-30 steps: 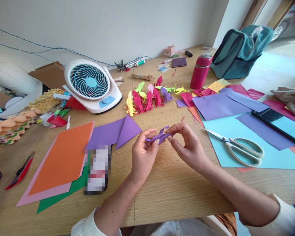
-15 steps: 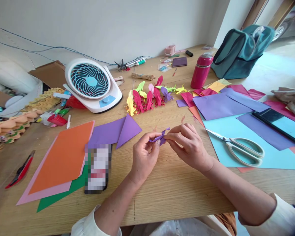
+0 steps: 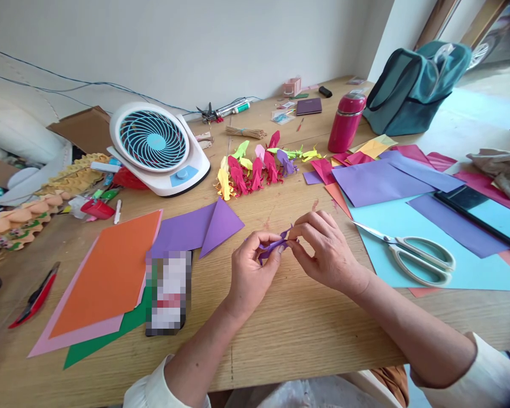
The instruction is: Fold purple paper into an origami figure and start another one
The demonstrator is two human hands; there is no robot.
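Between both hands is a small folded purple paper piece (image 3: pixel 272 247) with thin, pointed ends, held above the wooden table (image 3: pixel 306 334). My left hand (image 3: pixel 254 271) pinches its body between thumb and fingers. The fingertips of my right hand (image 3: pixel 322 249) are closed on its right end. Beyond the hands stands a cluster of folded paper figures (image 3: pixel 257 170) in red, yellow, green, pink and purple. A folded purple sheet (image 3: pixel 187 228) lies to the left of my left hand.
Scissors (image 3: pixel 425 258) rest on light blue paper (image 3: pixel 380 258) at the right. A white fan (image 3: pixel 159 147), a red bottle (image 3: pixel 346 123) and a teal bag (image 3: pixel 412 90) stand farther back. Orange sheets (image 3: pixel 106 272), a phone (image 3: pixel 169 294) and a red cutter (image 3: pixel 36 297) lie left.
The purple piece has turned and shifted slightly between the fingers, and more of its left part shows below my left fingers. The right fingertips have moved a little.
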